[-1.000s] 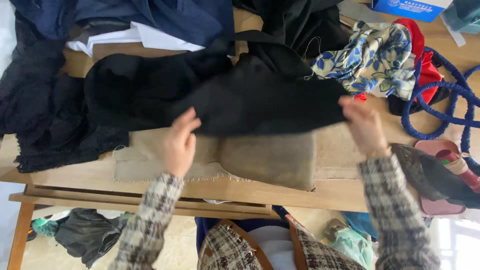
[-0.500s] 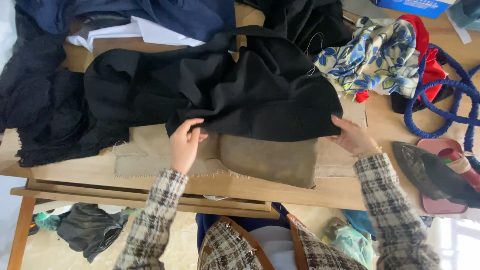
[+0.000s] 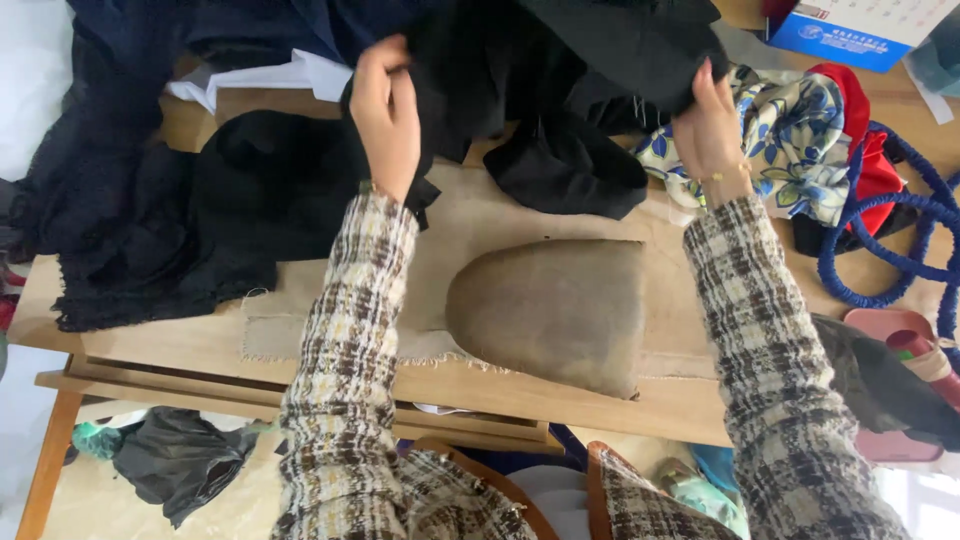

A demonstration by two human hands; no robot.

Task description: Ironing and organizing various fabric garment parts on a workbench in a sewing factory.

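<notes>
Both of my hands hold a black cloth [image 3: 560, 90] up over the far part of a wooden table [image 3: 690, 400]. My left hand [image 3: 385, 115] grips its left edge, and my right hand [image 3: 708, 125] grips its right edge. Below the lifted cloth, a rounded tan padded form [image 3: 555, 310] lies uncovered on a beige fabric mat [image 3: 460, 225]. My sleeves are plaid tweed.
More black fabric [image 3: 170, 230] is heaped at the left. A blue-and-white floral scarf [image 3: 785, 140], a red cloth [image 3: 868, 140] and a blue cord [image 3: 900, 250] lie at the right. A pink case [image 3: 890, 335] sits near the right edge, a blue box [image 3: 860, 30] at the far right.
Both hands have lifted the black cloth up and away from the near table edge, uncovering the tan padded form that it had mostly hidden.
</notes>
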